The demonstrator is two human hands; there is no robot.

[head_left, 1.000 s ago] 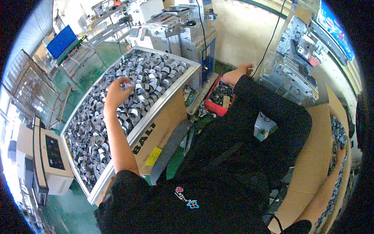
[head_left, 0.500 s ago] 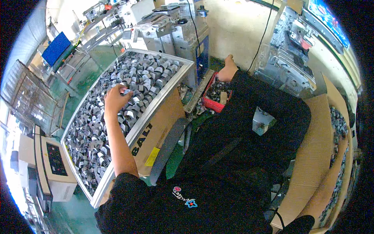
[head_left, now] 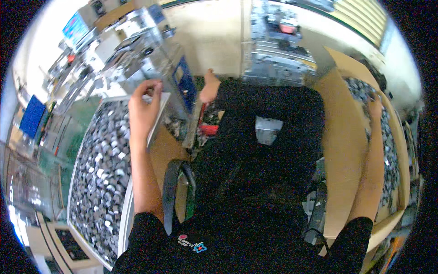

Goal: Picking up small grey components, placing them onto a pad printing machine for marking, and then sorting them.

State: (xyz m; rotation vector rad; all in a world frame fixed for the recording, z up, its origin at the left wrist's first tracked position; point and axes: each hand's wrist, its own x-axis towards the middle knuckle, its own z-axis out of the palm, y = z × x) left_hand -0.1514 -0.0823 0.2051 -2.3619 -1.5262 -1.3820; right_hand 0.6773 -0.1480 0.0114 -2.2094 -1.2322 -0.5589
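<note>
My left hand (head_left: 145,109) is raised at the far right corner of the white-rimmed bin (head_left: 165,101), its fingers curled and the thumb pressed toward them. Something small and dark seems to sit in that pinch, too blurred to name. Inside the bin lies a heap of small curved grey metal pieces (head_left: 102,169). My right hand (head_left: 375,108) reaches into the tall cardboard box (head_left: 344,150) on my right. Its fingers touch similar grey pieces (head_left: 388,150) there, but they are too small and blurred to show whether they grip one.
A red tray (head_left: 210,129) with scrap stands on the floor beside my bare foot (head_left: 210,87). Metal machines stand at the far left (head_left: 141,59) and against the back wall (head_left: 278,59). A dark curved strip (head_left: 170,196) rises between the bin and my legs.
The view has swung to the right. My left hand has gone from over the heap to the bin's far corner. My right hand stays in the cardboard box.
</note>
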